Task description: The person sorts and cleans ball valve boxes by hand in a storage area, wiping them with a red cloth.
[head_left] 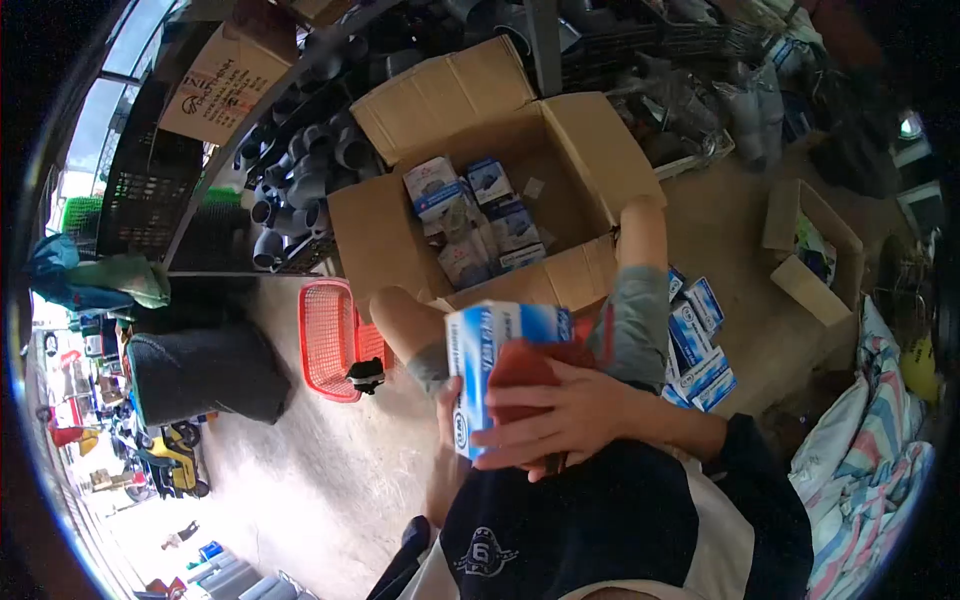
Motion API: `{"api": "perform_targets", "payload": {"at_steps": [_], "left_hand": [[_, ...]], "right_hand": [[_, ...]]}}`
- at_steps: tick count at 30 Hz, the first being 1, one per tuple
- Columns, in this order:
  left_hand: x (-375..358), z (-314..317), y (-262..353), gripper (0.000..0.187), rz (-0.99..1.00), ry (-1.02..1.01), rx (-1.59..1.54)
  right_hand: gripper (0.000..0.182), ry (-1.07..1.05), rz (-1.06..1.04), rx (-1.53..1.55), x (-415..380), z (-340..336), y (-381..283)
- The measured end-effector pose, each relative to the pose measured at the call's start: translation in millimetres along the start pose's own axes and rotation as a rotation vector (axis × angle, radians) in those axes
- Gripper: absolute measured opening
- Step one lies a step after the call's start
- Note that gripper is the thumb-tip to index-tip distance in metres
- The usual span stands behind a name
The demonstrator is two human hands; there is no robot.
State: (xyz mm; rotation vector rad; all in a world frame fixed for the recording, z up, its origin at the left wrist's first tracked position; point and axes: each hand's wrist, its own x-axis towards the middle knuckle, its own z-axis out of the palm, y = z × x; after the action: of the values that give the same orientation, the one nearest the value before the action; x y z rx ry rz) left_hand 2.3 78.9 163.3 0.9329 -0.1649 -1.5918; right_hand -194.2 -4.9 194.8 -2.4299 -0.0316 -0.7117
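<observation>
A blue and white box point(477, 345) is held up in front of my dark shirt, above my lap. My left hand point(447, 412) grips its lower left side. Across its front lies my right hand point(548, 412), which presses a red cloth point(530, 375) against the box. Beyond my knees, a large open cardboard box point(375, 225) holds several small blue and white boxes point(434, 190) and a clear plastic wrapping. More blue and white boxes point(690, 335) lie in a loose pile on the floor beside my leg.
A red plastic basket point(327, 330) stands left of the large box. Grey pipe fittings point(290, 190) fill a shelf behind it. On the right are a smaller open carton point(815, 285) and a striped sack point(860, 430). A dark covered object point(205, 372) stands at the left.
</observation>
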Motion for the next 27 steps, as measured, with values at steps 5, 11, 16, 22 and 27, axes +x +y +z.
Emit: {"api": "perform_targets", "payload": {"at_steps": [5,11,16,22,27], "left_hand": [[-11.0,-3.6,1.6,0.075,-0.062,-0.019,0.078],[-5.6,-1.6,-3.3,0.075,0.103,0.015,-0.062],[15.5,-11.9,-9.1,0.075,0.229,0.032,-0.238],[18.6,21.6,-0.7,0.08,0.257,0.046,0.125],[5.6,5.7,-21.3,0.067,0.364,-0.087,0.201]], "right_hand": [[0.065,0.058,-0.012,-0.029,38.1,-16.3,15.9],[0.049,0.694,0.547,0.407,45.5,9.1,56.9],[0.047,0.855,0.883,0.57,38.0,39.0,34.0],[0.061,0.6,0.617,0.292,39.2,11.0,17.4],[0.056,0.349,0.399,0.207,54.9,-10.5,37.3]]}}
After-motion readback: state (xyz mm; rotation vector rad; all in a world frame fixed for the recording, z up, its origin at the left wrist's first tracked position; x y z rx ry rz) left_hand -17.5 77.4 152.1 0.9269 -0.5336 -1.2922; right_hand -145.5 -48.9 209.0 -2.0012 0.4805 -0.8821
